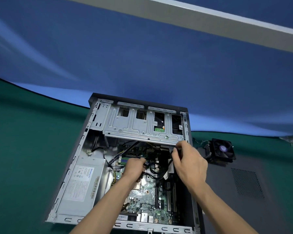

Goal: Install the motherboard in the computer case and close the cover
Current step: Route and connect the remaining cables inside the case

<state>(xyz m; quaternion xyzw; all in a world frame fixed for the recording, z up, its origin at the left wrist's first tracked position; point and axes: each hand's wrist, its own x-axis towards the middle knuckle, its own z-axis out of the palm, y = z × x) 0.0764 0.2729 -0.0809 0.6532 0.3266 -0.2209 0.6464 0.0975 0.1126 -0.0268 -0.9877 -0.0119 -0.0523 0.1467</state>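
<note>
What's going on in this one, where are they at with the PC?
A person is working inside an open computer case lying on its side on a green table. The motherboard already sits in the case. Both hands are among the black cables near the drive cage: the left hand grips some, the right hand pinches another. The cover and a cooler fan lie beside the case.

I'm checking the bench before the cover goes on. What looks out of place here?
The cooler fan lies outside the computer case, on the table to its right, not mounted on the motherboard. Black cables lie loose across the board.
</note>
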